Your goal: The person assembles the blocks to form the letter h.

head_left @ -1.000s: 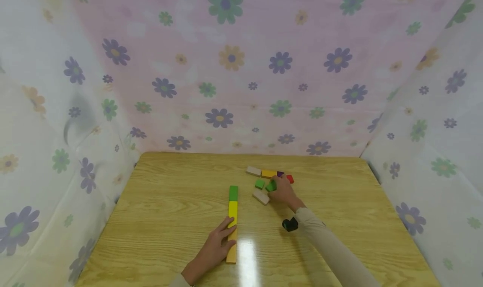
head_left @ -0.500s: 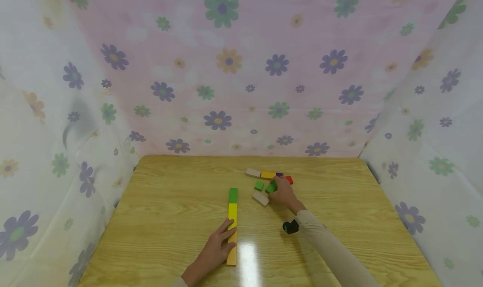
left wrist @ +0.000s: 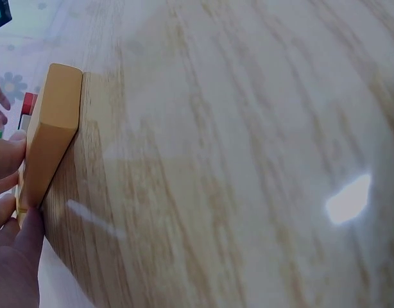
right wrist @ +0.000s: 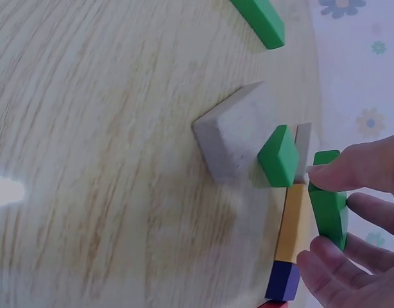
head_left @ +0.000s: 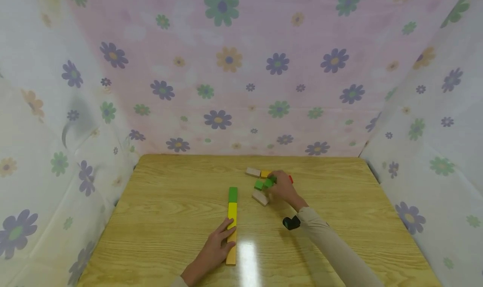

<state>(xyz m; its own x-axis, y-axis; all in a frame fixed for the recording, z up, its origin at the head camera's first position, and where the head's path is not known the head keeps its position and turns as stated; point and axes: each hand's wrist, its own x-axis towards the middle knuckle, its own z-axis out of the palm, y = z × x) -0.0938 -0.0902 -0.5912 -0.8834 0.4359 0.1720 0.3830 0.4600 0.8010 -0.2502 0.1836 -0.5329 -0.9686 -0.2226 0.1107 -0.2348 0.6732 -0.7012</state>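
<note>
My right hand [head_left: 284, 187] pinches a green wooden block [right wrist: 328, 208] between thumb and fingertips, just above a loose group of blocks. Under and around it are a small green block [right wrist: 280, 157], a pale wooden block [head_left: 260, 197] and a back row with an orange block [right wrist: 291, 221] and a purple block [right wrist: 283, 280]. My left hand [head_left: 215, 247] rests with its fingers across a straight row: a green block [head_left: 233, 195] at the far end, a yellow block [head_left: 232, 209] behind the fingers, and an orange block [left wrist: 52, 138] at the near end.
The wooden table [head_left: 170, 207] has floral cloth [head_left: 241, 81] hanging around its back and sides. Another pale block [head_left: 253, 172] stands at the back row's left end, a red block [head_left: 291, 179] at its right. A small black device [head_left: 291, 223] is at my right wrist.
My right hand has moved slightly back and lifted the green block, which has shifted a little left and now covers the purple block in the head view. The left hand stays put.
</note>
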